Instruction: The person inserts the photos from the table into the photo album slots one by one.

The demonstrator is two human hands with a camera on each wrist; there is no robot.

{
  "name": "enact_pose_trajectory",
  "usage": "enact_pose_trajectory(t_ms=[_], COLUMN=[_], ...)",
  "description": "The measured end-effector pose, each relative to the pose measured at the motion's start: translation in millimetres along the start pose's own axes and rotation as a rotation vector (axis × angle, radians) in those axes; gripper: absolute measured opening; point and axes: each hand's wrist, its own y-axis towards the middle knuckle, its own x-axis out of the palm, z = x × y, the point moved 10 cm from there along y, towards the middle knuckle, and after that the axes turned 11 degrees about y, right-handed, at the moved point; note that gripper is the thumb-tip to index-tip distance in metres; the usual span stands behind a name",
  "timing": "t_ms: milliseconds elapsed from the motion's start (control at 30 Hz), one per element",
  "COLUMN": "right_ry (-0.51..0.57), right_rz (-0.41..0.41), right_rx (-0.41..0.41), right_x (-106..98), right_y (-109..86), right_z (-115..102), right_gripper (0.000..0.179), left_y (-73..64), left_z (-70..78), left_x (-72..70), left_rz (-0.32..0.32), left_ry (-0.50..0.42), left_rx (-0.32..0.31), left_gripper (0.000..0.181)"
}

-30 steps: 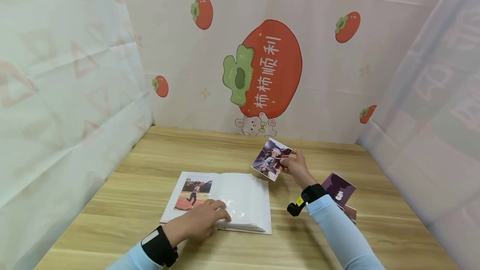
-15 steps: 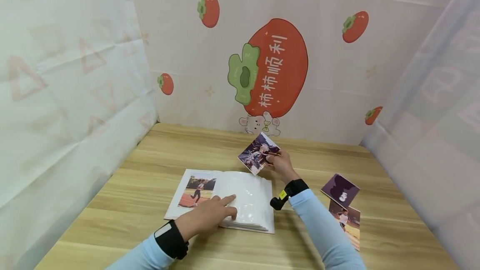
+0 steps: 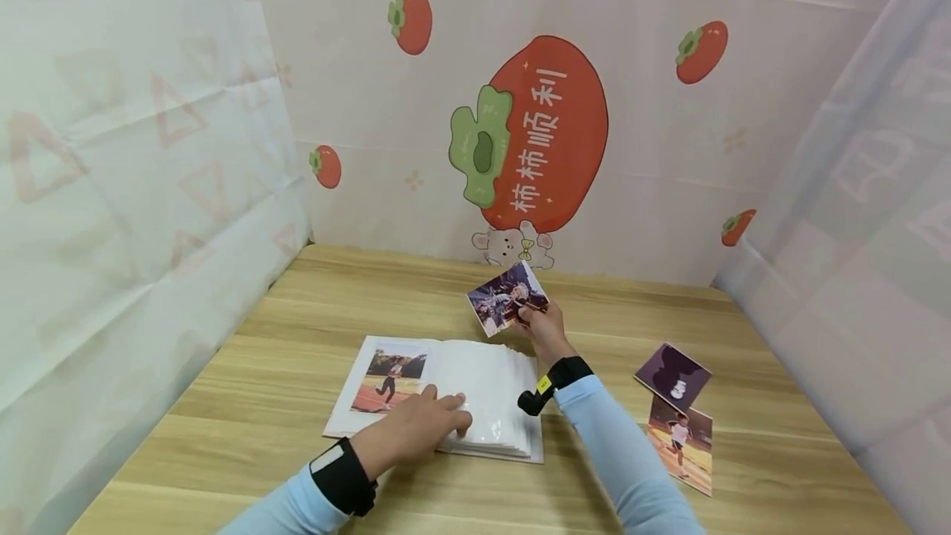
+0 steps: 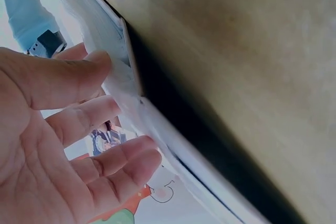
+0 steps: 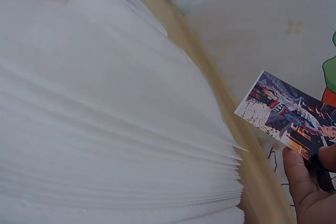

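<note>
A white photo album lies spread on the wooden table, its right side a stack of clear-sleeved pages. A runner's photo fills the left page. My left hand rests at the album's near edge, its fingers over the right page. In the left wrist view, the thumb and loosely bent fingers lie along the page edges. Just beyond the album, my right hand pinches a dark photo by its right corner, tilted above the table. The right wrist view shows this photo apart from the pages.
To the right on the table, a dark purple photo overlaps another runner photo. Pale printed cloth encloses the back and both sides.
My right hand has carried the dark photo leftward, to just behind the album, turning it slightly. My left hand has shifted a little further over the right page. The head view has shifted slightly.
</note>
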Motion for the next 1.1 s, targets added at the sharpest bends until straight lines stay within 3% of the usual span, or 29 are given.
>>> enact_pose_trajectory(t_ms=[133,367,667,1100], right_ry=[0.014,0.021,0.053,0.064], right_rz=[0.016,-0.019,-0.048,-0.074], right_rx=[0.002,0.023,0.054,0.081], right_x=[-1.1,5.4,10.9,12.0], right_y=[-0.5,-1.8,-2.9,-4.7], right_z=[2.8,12.7,22.9,29.7], right_gripper=[0.05,0.048,0.05,0.047], left_y=[-0.3,-0.6,-1.6,-1.1], left_z=[1.9,1.4,2.4,2.2], left_x=[-2.8,-4.6,-9.0,-7.0], left_rz=[0.03,0.042,0.103,0.084], left_ry=[0.017,-0.005,0.041,0.042], left_rx=[0.021,0.016,0.025,0.017], left_gripper=[0.027,0.028,0.032,0.032])
